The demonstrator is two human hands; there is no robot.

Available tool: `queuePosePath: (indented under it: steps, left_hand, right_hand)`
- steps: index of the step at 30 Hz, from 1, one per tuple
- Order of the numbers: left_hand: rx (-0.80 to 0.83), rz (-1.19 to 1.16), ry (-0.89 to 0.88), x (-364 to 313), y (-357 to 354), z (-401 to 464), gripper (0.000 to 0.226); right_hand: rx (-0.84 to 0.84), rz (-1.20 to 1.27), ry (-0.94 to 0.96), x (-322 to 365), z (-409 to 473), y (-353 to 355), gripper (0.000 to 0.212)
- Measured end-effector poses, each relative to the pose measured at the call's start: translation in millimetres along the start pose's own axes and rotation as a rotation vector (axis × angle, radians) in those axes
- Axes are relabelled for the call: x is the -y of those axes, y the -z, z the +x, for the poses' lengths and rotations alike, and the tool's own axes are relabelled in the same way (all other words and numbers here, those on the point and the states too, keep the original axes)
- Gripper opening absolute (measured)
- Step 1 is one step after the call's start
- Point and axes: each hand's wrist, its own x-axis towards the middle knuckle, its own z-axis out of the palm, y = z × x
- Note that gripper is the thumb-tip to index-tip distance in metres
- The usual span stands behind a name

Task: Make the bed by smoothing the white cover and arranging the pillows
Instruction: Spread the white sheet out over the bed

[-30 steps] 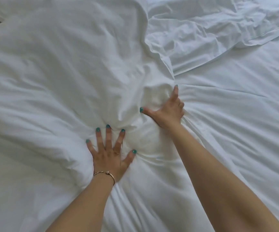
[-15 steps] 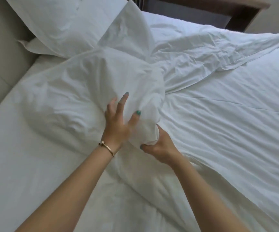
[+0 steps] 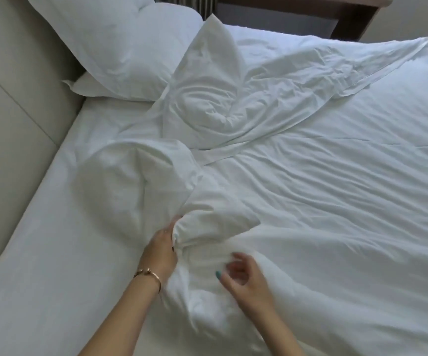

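Lowered since before, left hand grips bunched white cover; right hand hovers loosely curled, holding nothing.

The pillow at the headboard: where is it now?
In the head view it sits upper left, the pillow leaning on the beige headboard, beside the bunched white cover.

Beige padded headboard — dark wooden nightstand
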Motion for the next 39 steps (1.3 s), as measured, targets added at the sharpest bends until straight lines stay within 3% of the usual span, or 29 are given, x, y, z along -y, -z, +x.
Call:
queuePosePath:
  steps: [2, 4, 6, 7, 9, 10, 11, 12, 14, 16, 19, 22, 24, 25, 27, 29, 31, 35, 37, 39]
  left_hand:
    - [0.081, -0.054, -0.012, 32, 4, -49, 0.069]
    - [0.404, -0.145, -0.067, 53, 12, -84, 0.069]
    - [0.551, -0.305, -0.016, 59, 34, -89, 0.047]
    - [0.416, -0.427, 0.066, 59, 49, -85, 0.031]
    - [-0.193, -0.624, 0.186, 56, 81, -70, 0.012]
    - [-0.508, -0.540, 0.189, 51, 97, -64, 0.022]
    - [-0.692, -0.345, 0.186, 50, 107, -59, 0.039]
    - [-0.711, -0.154, 0.190, 53, 109, -52, 0.060]
    - [-0.325, -0.067, 0.367, 63, 100, -41, 0.098]
    - [0.018, -0.053, 0.593, 106, 70, -38, 0.118]
    - [0.197, 0.017, 0.700, 186, 39, -76, 0.128]
    - [0.139, 0.222, 0.651, 233, 43, -122, 0.126]
    - [0.069, 0.247, 0.701, 247, 47, -151, 0.130]
    - [0.032, 0.099, 0.757, 253, 43, -163, 0.135]
    - [0.000, -0.285, 0.856, 261, 31, -183, 0.144]
    - [0.019, -0.391, 0.876, 262, 15, -195, 0.146]
    - [-0.050, -0.319, 0.830, 257, -5, -199, 0.137]
    - [-0.246, -0.046, 0.563, 273, 10, -214, 0.095]
    - [-0.348, 0.010, 0.563, 327, 41, -238, 0.086]
    - [-0.352, 0.055, 0.648, 385, 59, -266, 0.082]
  right_hand:
    - [-0.086, 0.149, -0.004, 13, 2, -8, 0.081]
    - [-0.025, 0.280, 0.005, 30, 3, -13, 0.111]
    - [0.096, 0.232, 0.028, 47, 1, -20, 0.107]
    - [0.167, 0.159, 0.049, 52, -2, -25, 0.095]
    - [0.321, 0.026, 0.089, 59, -13, -35, 0.060]
    - [0.421, -0.008, 0.106, 61, -21, -41, 0.049]
    - [0.535, -0.033, 0.116, 61, -30, -48, 0.046]
    - [0.660, -0.048, 0.110, 61, -38, -54, 0.045]
    - [0.853, -0.032, 0.066, 53, -51, -63, 0.043]
    - [0.747, -0.031, 0.034, 37, -57, -70, 0.048]
    - [0.365, -0.296, 0.026, 0, -64, -66, 0.068]
    - [0.146, -0.907, 0.278, -46, -77, -60, 0.096]
    - [-0.026, -1.032, 0.292, -65, -84, -60, 0.114]
    - [-0.091, -1.016, 0.238, -71, -85, -59, 0.120]
    - [-0.054, -1.092, 0.170, -82, -80, -50, 0.124]
    - [0.051, -1.191, 0.227, -98, -68, -39, 0.117]
    - [0.150, -1.177, 0.319, -103, -63, -35, 0.110]
    - [0.288, -0.941, 0.293, -93, -67, -19, 0.084]
    - [0.390, -0.840, 0.331, -90, -86, -14, 0.069]
    - [0.528, -0.934, 0.422, -98, -115, -22, 0.064]
